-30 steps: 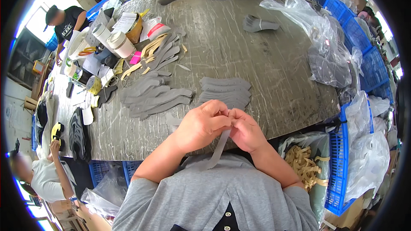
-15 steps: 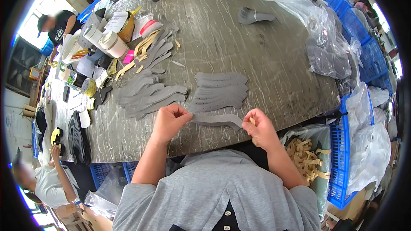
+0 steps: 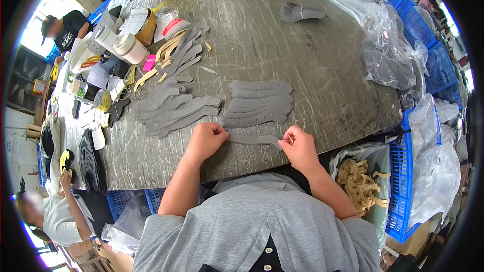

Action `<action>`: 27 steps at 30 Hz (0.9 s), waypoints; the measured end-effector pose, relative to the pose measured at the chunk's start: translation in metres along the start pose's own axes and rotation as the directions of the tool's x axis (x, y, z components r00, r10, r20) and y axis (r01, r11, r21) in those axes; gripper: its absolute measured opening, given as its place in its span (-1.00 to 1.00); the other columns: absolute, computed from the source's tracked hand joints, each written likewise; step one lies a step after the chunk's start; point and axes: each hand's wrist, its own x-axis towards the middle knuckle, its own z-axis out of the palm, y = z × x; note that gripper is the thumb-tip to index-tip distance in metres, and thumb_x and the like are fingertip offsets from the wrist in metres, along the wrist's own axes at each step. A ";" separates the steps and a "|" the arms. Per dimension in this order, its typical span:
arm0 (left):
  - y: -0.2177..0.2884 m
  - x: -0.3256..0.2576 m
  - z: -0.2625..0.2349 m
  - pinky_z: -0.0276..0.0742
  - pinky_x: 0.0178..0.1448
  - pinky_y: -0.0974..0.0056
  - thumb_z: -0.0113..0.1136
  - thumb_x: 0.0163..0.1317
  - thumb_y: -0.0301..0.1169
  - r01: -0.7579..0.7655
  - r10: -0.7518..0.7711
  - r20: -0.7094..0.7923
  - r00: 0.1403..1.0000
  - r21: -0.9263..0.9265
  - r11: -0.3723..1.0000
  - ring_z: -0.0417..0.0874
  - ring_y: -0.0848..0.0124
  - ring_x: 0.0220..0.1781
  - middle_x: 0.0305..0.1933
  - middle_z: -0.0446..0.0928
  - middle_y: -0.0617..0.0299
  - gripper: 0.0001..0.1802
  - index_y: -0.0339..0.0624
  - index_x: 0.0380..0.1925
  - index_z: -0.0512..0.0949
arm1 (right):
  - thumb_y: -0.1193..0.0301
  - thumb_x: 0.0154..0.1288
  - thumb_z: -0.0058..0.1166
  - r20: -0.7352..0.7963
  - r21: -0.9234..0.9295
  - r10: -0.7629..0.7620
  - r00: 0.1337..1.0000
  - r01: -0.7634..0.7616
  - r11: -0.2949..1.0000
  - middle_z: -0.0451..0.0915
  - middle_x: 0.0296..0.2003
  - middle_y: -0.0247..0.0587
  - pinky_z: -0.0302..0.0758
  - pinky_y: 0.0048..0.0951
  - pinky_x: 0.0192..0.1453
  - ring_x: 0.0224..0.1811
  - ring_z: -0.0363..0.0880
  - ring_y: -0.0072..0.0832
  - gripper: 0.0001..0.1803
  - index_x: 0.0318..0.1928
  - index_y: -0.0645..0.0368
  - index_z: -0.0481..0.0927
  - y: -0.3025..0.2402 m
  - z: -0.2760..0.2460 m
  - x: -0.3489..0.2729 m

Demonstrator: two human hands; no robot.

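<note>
Looking down over a grey-shirted person's chest, we see a worn grey desk (image 3: 312, 55) crowded with cut pieces and packaging. At its far left stand white tape rolls (image 3: 121, 44), a round tan tin (image 3: 147, 27), a white paper sheet (image 3: 133, 20) and a white label with a red band (image 3: 174, 26), with a small pink tag (image 3: 149, 63) just in front of them. Clear plastic bags (image 3: 383, 45) slump along the right edge of the desk, and more white bags fill the blue crates (image 3: 403, 181) beside it. A bag-lined bin holds tan strips (image 3: 360, 184) near the person's right elbow.

Both hands hold one long grey strip (image 3: 254, 139) stretched flat just above the near edge of the desk. The left hand (image 3: 206, 140) pinches the strip's left end, fingers curled together around it. The right hand (image 3: 298, 147) clamps the right end between thumb and fingers. The strip spans the gap between the two hands, its middle bare.

Just beyond the strip lies a neat stack of curved grey pieces (image 3: 259, 103), and to its left a looser fan of grey pieces (image 3: 174, 108). Tan strips (image 3: 169, 53) lie farther left. Another person (image 3: 60, 211) stands at the lower left, beside the desk.
</note>
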 end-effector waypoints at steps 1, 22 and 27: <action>-0.001 0.000 0.000 0.43 -0.43 0.39 0.34 0.06 -0.41 0.003 -0.003 0.000 1.000 -0.002 1.000 0.53 0.55 -0.56 -0.61 0.58 0.24 -0.82 -0.36 -0.48 0.66 | 0.61 0.17 0.22 -0.005 -0.011 0.001 1.000 -0.001 1.000 0.39 -0.56 -0.48 0.24 -0.59 -0.46 -0.50 0.26 -0.76 -0.81 -0.40 0.23 0.42 0.000 0.000 0.000; 0.005 -0.007 0.007 0.52 -0.16 0.13 0.30 0.07 -0.40 -0.211 0.230 -0.054 0.972 0.237 0.948 0.63 0.07 -0.25 -0.36 0.59 -0.03 -0.85 -0.28 -0.46 0.61 | 0.46 0.18 0.07 0.325 -0.677 -0.345 0.881 0.471 0.566 0.37 -0.27 -0.17 0.54 -0.28 -0.41 -0.39 0.53 -0.28 -0.59 0.05 -0.13 0.67 -0.028 0.014 -0.011; 0.003 -0.018 0.013 0.46 -0.23 0.25 0.34 0.06 -0.49 -0.218 0.220 -0.143 0.965 0.031 0.975 0.53 0.23 -0.33 -0.35 0.49 0.10 -0.89 -0.30 -0.47 0.61 | 0.43 0.18 0.09 0.336 -0.556 -0.510 0.792 0.604 0.571 0.41 -0.20 -0.15 0.54 -0.31 -0.41 -0.36 0.56 -0.28 -0.61 0.05 -0.08 0.66 -0.047 0.033 -0.012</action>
